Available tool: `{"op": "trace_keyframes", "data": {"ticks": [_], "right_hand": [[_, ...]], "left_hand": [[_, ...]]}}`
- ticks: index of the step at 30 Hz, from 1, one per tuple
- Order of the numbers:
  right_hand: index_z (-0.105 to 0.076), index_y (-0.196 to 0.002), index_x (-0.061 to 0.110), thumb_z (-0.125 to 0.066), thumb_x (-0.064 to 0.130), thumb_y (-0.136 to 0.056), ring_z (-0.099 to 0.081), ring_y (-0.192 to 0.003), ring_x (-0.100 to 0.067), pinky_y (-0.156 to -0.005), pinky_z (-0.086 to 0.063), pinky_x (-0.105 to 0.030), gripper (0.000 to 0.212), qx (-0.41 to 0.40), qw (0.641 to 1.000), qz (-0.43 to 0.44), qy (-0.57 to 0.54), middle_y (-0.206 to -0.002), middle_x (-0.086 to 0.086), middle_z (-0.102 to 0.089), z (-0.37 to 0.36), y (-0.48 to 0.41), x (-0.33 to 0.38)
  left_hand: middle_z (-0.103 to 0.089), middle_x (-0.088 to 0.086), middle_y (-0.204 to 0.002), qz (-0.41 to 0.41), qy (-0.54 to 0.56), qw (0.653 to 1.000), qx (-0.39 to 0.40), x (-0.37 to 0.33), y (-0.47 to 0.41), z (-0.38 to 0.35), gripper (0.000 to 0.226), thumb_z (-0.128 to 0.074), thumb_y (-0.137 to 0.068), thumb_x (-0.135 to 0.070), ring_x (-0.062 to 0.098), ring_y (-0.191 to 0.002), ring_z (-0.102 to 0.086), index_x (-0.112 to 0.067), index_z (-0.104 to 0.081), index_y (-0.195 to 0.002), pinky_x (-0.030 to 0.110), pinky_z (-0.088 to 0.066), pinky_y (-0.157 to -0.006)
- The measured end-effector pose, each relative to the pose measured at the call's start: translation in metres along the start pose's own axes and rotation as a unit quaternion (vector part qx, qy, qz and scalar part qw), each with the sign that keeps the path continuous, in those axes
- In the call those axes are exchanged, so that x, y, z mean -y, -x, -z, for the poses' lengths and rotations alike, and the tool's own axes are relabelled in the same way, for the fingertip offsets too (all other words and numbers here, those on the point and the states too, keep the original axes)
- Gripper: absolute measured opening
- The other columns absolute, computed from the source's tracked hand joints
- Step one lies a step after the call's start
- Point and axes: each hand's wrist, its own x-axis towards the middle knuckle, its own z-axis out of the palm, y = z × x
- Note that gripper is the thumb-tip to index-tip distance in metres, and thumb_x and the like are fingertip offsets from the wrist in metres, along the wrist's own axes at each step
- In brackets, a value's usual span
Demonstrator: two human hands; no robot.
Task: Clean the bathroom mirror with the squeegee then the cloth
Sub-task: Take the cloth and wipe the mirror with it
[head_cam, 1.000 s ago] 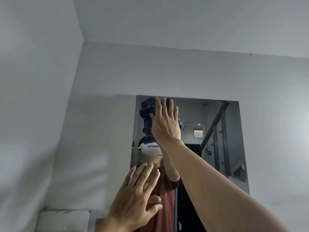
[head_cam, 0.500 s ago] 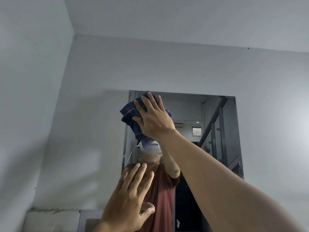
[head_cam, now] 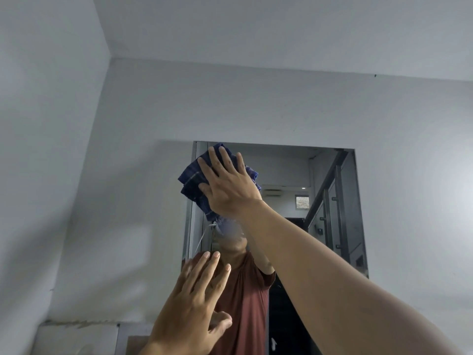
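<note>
Right hand (head_cam: 230, 185), fingers spread flat, pins the blue cloth (head_cam: 194, 183) against the mirror (head_cam: 330, 175), upper-left corner. Left hand (head_cam: 194, 303) open, holding nothing. Cloth soft, light, bunches easily (palm pressure suits; squeegee unseen).

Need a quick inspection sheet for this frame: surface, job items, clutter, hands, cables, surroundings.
Surface: wall mirror, frameless; reflects the person, a stair railing and a dark doorway.
Job's things: dark blue checked cloth, bunched, pressed on the glass near the mirror's upper left corner. Squeegee: nothing seen.
Clutter: nothing seen.
Hands: right hand flat on the cloth, fingers spread. Left hand open, empty, raised before the mirror's lower left; contact with the glass cannot be told.
Cables: thin white cord, seen in the reflection, hanging from the headset.
Surroundings: plain grey walls and ceiling; pale ledge at lower left.
</note>
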Motion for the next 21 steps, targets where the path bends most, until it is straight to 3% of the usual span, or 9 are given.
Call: {"op": "trace_keyframes", "data": {"ticks": [4, 11, 21], "right_hand": [[-0.017, -0.159, 0.017, -0.026, 0.080, -0.089, -0.001, -0.155, -0.032, -0.122, -0.001, -0.059, 0.095, -0.014, 1.000, 0.013, 0.021, -0.168, -0.011, -0.009, -0.006, -0.002, -0.001], [-0.026, -0.157, 0.017, -0.031, 0.060, -0.100, -0.011, -0.154, -0.028, -0.123, -0.011, -0.054, 0.072, -0.026, 0.995, 0.081, 0.049, -0.166, -0.007, -0.021, 0.001, -0.021, -0.014], [-0.016, -0.159, 0.016, -0.027, 0.054, -0.104, -0.002, -0.155, -0.026, -0.124, -0.004, -0.053, 0.068, -0.029, 0.999, -0.018, 0.005, -0.168, -0.006, -0.010, 0.011, -0.036, -0.021]], "left_hand": [[-0.037, 0.015, -0.161, -0.002, -0.004, 1.000, 0.000, 0.001, -0.001, -0.001, 0.098, -0.064, -0.071, -0.071, 0.035, -0.148, -0.037, -0.016, -0.046, -0.151, 0.054, -0.030, -0.113], [-0.037, 0.016, -0.161, -0.010, -0.032, 0.999, 0.006, 0.002, -0.001, -0.001, 0.102, -0.063, -0.070, -0.076, 0.034, -0.147, -0.037, -0.016, -0.046, -0.151, 0.053, -0.030, -0.113], [-0.039, 0.017, -0.159, -0.016, -0.052, 0.999, -0.006, 0.002, -0.001, 0.000, 0.100, -0.059, -0.074, -0.079, 0.033, -0.148, -0.031, -0.015, -0.048, -0.150, 0.052, -0.027, -0.114]]}}
